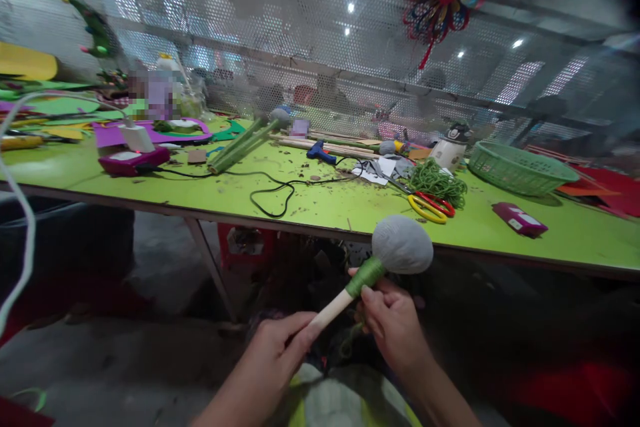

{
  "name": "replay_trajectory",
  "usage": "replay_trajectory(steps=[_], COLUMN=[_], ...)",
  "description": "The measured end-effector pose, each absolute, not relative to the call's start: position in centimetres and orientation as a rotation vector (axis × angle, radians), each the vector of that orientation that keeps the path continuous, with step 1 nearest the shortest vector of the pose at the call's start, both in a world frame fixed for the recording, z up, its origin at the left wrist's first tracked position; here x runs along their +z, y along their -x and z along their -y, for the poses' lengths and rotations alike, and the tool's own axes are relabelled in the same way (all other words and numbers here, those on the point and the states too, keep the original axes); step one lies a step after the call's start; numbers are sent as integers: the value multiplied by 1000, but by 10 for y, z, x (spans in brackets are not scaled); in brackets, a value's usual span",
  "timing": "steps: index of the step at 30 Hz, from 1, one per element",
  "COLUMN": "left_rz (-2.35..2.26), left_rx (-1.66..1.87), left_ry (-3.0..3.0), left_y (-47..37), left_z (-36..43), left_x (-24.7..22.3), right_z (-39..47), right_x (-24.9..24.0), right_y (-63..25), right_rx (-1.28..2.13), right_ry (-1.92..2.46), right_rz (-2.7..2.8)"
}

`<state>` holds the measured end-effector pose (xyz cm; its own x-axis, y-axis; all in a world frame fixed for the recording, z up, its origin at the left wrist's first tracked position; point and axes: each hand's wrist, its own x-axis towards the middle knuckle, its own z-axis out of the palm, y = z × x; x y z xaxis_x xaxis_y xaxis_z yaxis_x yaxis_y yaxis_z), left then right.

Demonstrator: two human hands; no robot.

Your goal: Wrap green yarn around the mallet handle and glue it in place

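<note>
A mallet-like stick with a rounded grey cloth-covered head is held over my lap, in front of the table edge. Its pale wooden handle slants up to the right. Green yarn is wound round the neck, just below the head. My left hand is closed round the lower handle. Beside the wound neck, my right hand is closed with thumb and fingers pinching at the green yarn. A loose green strand hangs below the right hand; its path through the fingers is partly hidden.
On the green table lie scissors, a tangle of green yarn, a blue glue gun with black cord, and a purple box. A green basket stands right. A white cable hangs left.
</note>
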<state>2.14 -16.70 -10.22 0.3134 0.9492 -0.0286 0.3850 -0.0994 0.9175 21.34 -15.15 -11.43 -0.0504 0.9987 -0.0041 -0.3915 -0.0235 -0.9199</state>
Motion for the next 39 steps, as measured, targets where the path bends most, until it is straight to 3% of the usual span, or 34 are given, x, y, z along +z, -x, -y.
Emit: replay_trajectory(steps=[8,14,16,24,31,39], left_rz=[-892,-1333,-1325,-928,-1319,-972], left_rx=[420,833,824,429,870,462], left_ry=[-1126,-1794,-1806,-1103,-1687,-1134], left_y=[-17,-21,-19,-17,-28,-23], left_z=[162,165,165,163,167,170], left_x=[-100,-114,-112,-102,-120,-100], right_z=[155,149,150,156,150,154], right_x=[-110,-115,-115,-109,-114,-110], right_y=[-209,-209,-209,-208,-209,-211], right_rx=[1482,1417,1432,1446,1369,1432], right_ry=[855,944,941,890,969,922], right_rz=[881,882,878,900,917,922])
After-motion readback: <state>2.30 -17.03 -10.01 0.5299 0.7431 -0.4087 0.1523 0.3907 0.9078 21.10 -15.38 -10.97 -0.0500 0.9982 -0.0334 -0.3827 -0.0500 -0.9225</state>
